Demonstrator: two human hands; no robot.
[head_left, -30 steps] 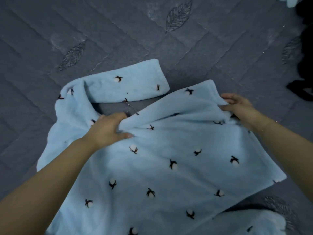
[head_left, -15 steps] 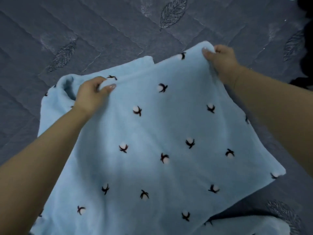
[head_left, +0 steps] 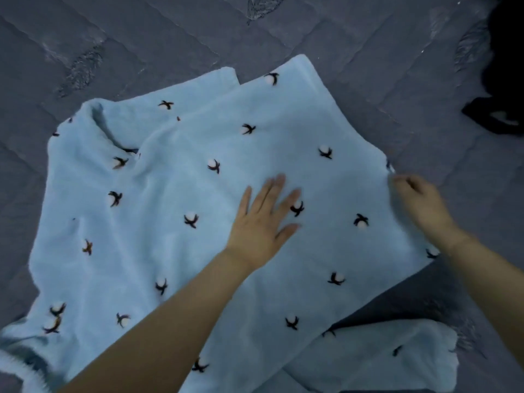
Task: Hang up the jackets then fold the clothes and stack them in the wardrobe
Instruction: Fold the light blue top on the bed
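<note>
- Lowest in the frame, at the lower right, one sleeve [head_left: 397, 355] of the pale blue fleece garment with dark-stemmed white cotton-boll prints [head_left: 175, 211] pokes out from under the body panel, not yet tucked in.
- My left hand [head_left: 263, 222] lies flat on the middle of the garment, fingers straight and spread, pressing the pile down and gripping nothing.
- My right hand [head_left: 419, 202], at the centre right, sits at the garment's right edge with its fingers curled. It is blurred, so I judge it is pinching the hem there but cannot be sure.
- The garment lies spread on the dark grey quilted bed cover with stitched leaf motifs [head_left: 141, 38], filling the middle of the frame. Its collar opening [head_left: 110, 131] sits at the upper left, and a second sleeve [head_left: 204, 86] lies folded across the top.
- At the far upper right a black piece of clothing [head_left: 504, 80] lies well apart from it.
- What I worry about: fleece is thick and springy, so a fold may bulge or creep open if I lift my palm too soon. A hard tug at the right edge could drag the whole panel askew, and the loose lower sleeve could bunch underneath and leave a lumpy stack.
</note>
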